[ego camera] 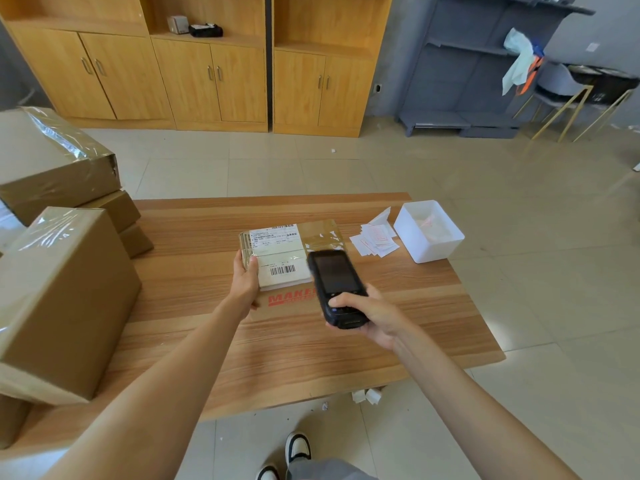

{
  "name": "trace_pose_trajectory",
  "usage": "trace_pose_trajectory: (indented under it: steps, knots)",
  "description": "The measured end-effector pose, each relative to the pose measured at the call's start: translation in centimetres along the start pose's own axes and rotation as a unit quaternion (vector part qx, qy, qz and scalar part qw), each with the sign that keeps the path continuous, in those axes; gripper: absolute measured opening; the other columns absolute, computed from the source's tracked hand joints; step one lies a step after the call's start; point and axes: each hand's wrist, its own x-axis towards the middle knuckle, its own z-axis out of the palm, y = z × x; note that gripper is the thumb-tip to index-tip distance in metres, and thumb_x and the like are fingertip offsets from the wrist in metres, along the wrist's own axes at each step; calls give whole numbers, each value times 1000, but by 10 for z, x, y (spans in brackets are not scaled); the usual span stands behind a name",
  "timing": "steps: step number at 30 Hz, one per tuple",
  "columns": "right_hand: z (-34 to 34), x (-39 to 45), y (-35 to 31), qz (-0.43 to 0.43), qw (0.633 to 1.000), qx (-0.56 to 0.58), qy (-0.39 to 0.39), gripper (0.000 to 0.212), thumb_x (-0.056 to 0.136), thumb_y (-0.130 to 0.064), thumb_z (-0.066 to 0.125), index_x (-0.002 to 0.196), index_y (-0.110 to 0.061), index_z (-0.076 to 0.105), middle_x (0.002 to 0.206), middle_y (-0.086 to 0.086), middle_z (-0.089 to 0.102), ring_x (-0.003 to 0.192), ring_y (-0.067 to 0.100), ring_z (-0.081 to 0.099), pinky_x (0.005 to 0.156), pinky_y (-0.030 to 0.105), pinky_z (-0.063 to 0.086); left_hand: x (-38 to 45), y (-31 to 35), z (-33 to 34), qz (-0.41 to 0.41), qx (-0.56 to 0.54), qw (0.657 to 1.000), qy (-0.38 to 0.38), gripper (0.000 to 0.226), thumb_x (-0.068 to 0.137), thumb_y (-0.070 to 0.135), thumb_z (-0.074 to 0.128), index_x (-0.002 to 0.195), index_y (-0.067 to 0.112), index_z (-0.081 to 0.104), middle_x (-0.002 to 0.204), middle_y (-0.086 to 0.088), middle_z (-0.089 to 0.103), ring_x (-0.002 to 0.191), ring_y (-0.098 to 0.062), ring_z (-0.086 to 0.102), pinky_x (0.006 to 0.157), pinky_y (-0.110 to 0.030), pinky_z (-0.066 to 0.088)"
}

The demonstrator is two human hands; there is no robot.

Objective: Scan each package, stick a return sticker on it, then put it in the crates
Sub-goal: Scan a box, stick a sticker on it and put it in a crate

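Head view shows the left hand (246, 276) gripping the package (289, 258) at desk (398, 334) centre, steadying its barcode label. Right hand (372, 315), fingers wrapped around the scanner (334, 287), aims toward 11 o'clock, likely for scanning.

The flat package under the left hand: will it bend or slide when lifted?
The flat package looks like stiff taped cardboard, so probably it bends little. Being thin, it is likely light. Its glossy tape may feel slippery where the left hand grips its edge.

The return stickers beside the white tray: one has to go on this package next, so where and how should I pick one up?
Pinch a corner sticking out at the edge of the loose sticker pile, coming from above on the near side; they lie flat and overlapping on the table.
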Motion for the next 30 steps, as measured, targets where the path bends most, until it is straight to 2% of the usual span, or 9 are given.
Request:
trace_pose_trajectory:
  steps: [2,5,10,12,17,21,26,30]
  knots:
    - [-13,12,-5,-33,998,-17,53,63,73,5,73,126,-10,42,115,14,60,95,28,64,67,35,60,-1,1,0,-1,-1,1000,0,51,103,43,25,151,37,9,96,6,53,68,-23,57,61,-37,46]
    - [-38,30,-10,-57,989,-46,131,61,75,2,73,123,-16,39,108,6,59,85,17,63,58,28,54,-1,3,0,-3,4,1000,-5,50,103,43,24,150,37,9,100,5,52,66,-20,56,60,-36,47]
    - [-85,59,14,-18,975,-76,208,69,73,-1,76,128,-16,36,120,10,54,93,22,59,60,30,51,-1,4,-1,-6,14,1000,0,50,104,41,24,151,37,9,110,4,48,68,-18,56,61,-37,48]
    - [-95,67,29,10,972,-87,218,73,74,0,75,131,-16,33,123,12,51,97,24,56,58,30,49,0,4,-1,-7,17,1000,1,49,104,41,24,150,37,9,112,3,48,69,-18,56,63,-39,49]
    - [-105,82,57,49,969,-64,234,80,74,2,74,138,-16,30,119,12,51,83,19,57,60,31,51,3,4,-1,-11,22,1000,11,47,104,39,27,149,37,14,117,2,49,74,-19,56,79,-54,52]
    - [-106,92,70,62,969,-65,232,84,73,2,75,141,-15,28,117,10,50,88,21,55,60,32,50,3,6,-2,-20,23,999,9,47,104,39,27,149,37,14,118,2,49,74,-19,57,75,-52,52]
    - [-109,101,84,62,969,-57,230,82,73,5,74,139,-12,29,121,14,50,95,25,54,71,38,51,5,8,-3,-25,21,999,9,48,103,40,27,149,37,14,115,3,51,74,-18,58,75,-51,53]
    - [-113,105,91,60,968,-67,235,82,73,7,73,139,-12,28,120,13,50,101,25,52,72,38,49,5,8,-3,-28,15,999,7,48,103,41,27,149,37,13,118,2,50,75,-19,59,75,-51,53]
